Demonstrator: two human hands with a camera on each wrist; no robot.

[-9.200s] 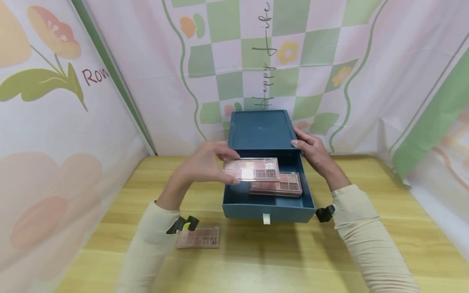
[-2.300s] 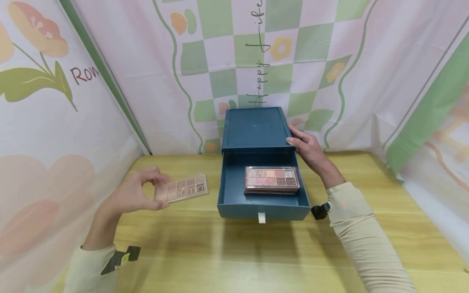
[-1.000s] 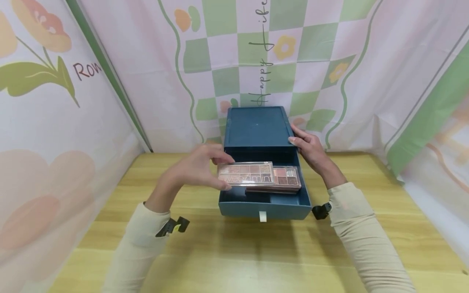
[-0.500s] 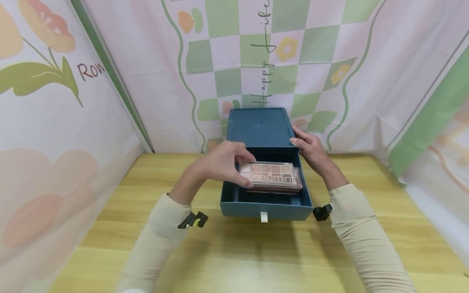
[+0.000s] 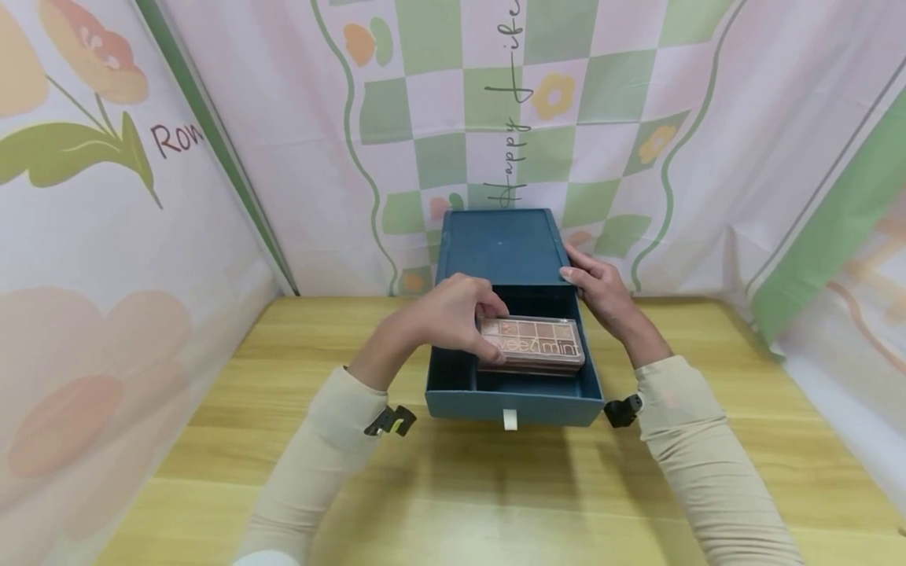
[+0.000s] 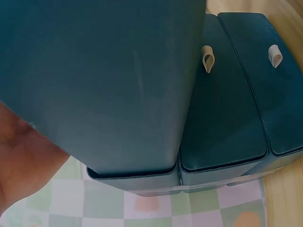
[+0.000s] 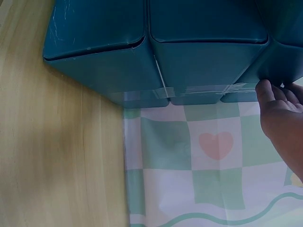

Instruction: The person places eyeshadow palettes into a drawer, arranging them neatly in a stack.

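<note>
My left hand (image 5: 456, 318) pinches the left end of a clear-lidded eyeshadow palette (image 5: 538, 339) between thumb and fingers. The palette lies over other palettes (image 5: 527, 369) stacked at the right inside the pulled-out top drawer (image 5: 460, 402). My right hand (image 5: 602, 287) grips the right side of the dark blue drawer cabinet (image 5: 499, 245), thumb near the top front corner. In the left wrist view, part of my left hand (image 6: 26, 163) shows beside the drawer wall. In the right wrist view, the fingers of my right hand (image 7: 284, 111) touch the cabinet's side.
Below the open drawer are closed drawers (image 6: 227, 104) with light pull tabs. A white tab (image 5: 510, 420) hangs from the open drawer's front. Patterned cloth (image 5: 495, 102) hangs close behind the cabinet, which stands on a wood-look table (image 5: 481, 503).
My left hand set one palette in the drawer earlier, then took another from the table at left. It carried that one right and lowered it over the stack. My right hand stays on the cabinet.
</note>
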